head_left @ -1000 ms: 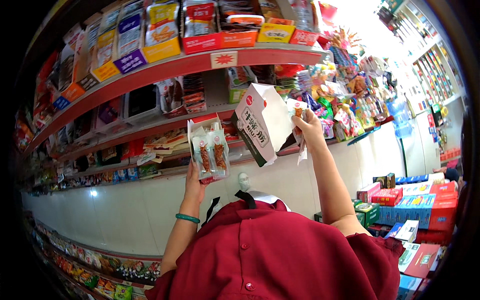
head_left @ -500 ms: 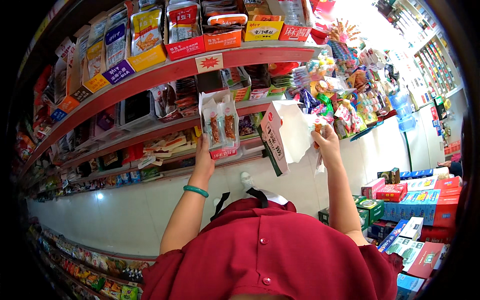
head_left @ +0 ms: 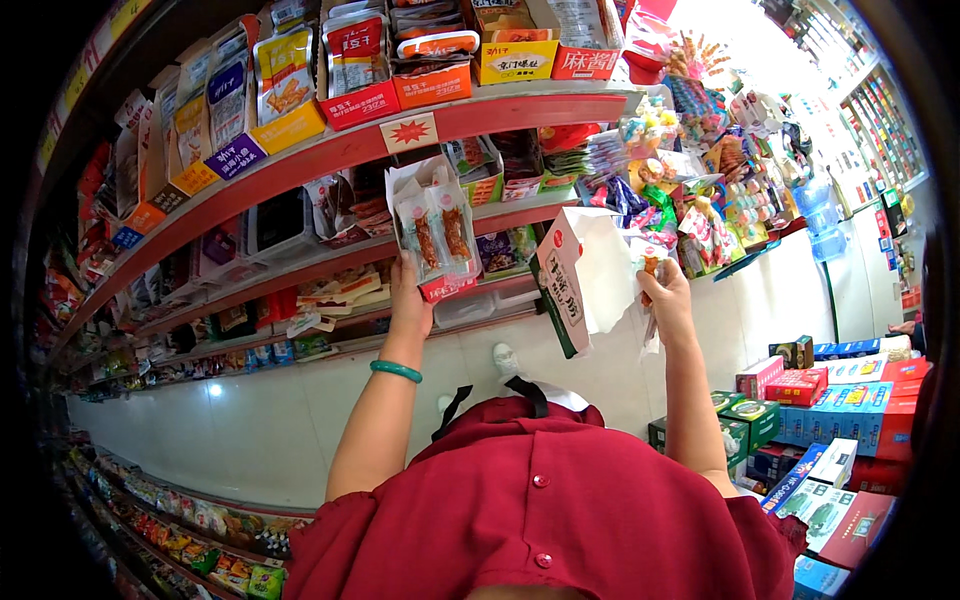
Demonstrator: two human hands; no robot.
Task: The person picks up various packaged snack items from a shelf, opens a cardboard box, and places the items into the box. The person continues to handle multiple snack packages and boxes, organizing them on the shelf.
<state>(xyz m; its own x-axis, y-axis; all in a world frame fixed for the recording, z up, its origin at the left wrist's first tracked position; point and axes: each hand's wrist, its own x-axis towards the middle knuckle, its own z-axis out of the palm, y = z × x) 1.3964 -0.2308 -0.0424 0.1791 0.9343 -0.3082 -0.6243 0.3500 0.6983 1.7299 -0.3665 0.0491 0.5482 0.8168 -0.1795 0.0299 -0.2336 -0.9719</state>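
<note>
My left hand (head_left: pixel 408 300), a green bangle on its wrist, is closed on the lower left side of an open display box (head_left: pixel 455 283). Upright in that box stand clear snack packets (head_left: pixel 432 232) with reddish-brown contents. My right hand (head_left: pixel 667 297) is closed in a pinch on a small clear-and-brown snack packet (head_left: pixel 650 268). Directly left of it hangs a larger cardboard box (head_left: pixel 562 285), white inside with a printed dark-edged side, its flap spread open. Whether my right fingers also grip this carton is hidden.
Ahead, a red-edged shelf (head_left: pixel 330 147) bears several boxes of packets. Bagged sweets (head_left: pixel 700 225) crowd the far right. Stacked cartons (head_left: pixel 835 410) stand on the floor at right. A low shelf of snacks (head_left: pixel 190 535) runs behind me at lower left.
The display box in my left hand has shifted slightly left and up and tilted a little. My right hand and the larger carton sit slightly further right and lower in the picture.
</note>
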